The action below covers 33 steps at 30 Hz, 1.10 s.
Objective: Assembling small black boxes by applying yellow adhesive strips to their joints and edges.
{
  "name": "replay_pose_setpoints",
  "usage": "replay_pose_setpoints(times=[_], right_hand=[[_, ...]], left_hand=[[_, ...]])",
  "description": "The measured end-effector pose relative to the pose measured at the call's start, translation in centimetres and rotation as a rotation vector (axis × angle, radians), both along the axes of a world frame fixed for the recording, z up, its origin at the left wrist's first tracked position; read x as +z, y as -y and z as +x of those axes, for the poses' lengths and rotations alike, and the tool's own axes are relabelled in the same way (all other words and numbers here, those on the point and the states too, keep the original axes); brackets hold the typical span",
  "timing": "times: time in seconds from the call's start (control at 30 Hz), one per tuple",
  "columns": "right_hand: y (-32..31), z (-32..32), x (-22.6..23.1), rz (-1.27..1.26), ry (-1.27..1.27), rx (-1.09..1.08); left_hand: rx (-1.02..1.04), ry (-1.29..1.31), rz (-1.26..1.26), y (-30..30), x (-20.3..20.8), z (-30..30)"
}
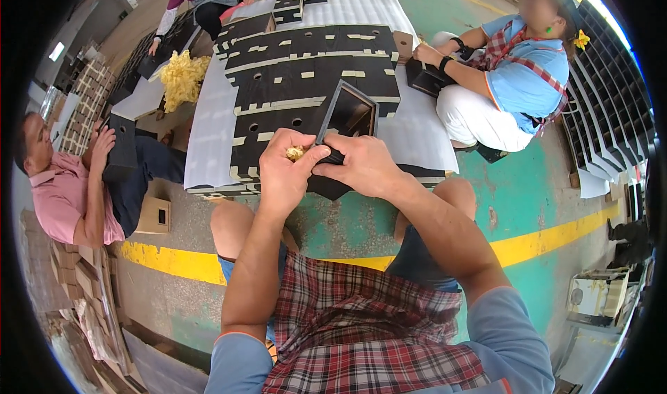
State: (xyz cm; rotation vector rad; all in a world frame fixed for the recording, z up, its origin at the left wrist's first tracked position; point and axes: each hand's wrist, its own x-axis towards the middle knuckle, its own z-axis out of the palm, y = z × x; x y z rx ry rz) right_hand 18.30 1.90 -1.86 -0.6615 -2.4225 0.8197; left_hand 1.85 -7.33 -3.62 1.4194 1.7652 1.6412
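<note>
A black, house-shaped wooden box [334, 109] with an open face and a brown interior is held up above my knees. My right hand [363, 163] is closed around its lower end, thumb pressed at the near edge. Against the box's left side, my left hand [283, 170] is closed on a wad of crumpled yellow cloth-like material [295, 152], its thumb tip at the box's corner. The box's underside is mostly hidden by my fingers.
Black boxes [316, 78] with pale strips between them are stacked ahead on white sheeting [212, 137]. A yellow crumpled heap [184, 80] lies at the far left. Seated co-workers handle black boxes [121, 149] on both sides. A pale wooden box [154, 215] stands on the floor.
</note>
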Motion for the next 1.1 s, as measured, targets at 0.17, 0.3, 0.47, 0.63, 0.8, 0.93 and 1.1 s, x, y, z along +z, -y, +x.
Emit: replay_pose_setpoints(times=[0.17,0.3,0.47,0.63,0.8,0.93,1.1], right_hand=[[-0.6,0.7,0.3,-0.053,0.022,0.024],[-0.7,1.0,-0.2,-0.025,-0.052,0.029],[-0.3,0.5,-0.6,0.012,-0.036,0.056],[-0.3,0.9,-0.2,-0.062,0.031,0.042],[-0.5,0.4,0.2,-0.061,0.056,0.043],[-0.7,0.3,0.1,-0.051,0.073,0.037],[-0.2,0.2,-0.5,-0.002,0.022,0.041]], left_hand=[[-0.128,-0.044,0.068,-0.2,0.8,-0.4],[-0.113,-0.207,0.08,0.1,1.3,-0.3],[-0.12,-0.098,0.092,0.7,0.4,-0.3],[-0.077,-0.044,0.045,0.0,-0.1,0.6],[-0.069,-0.083,0.052,0.2,0.4,0.2],[-0.042,-0.171,0.107,0.4,0.7,0.5],[0.061,-0.294,0.089,0.7,1.1,1.4]])
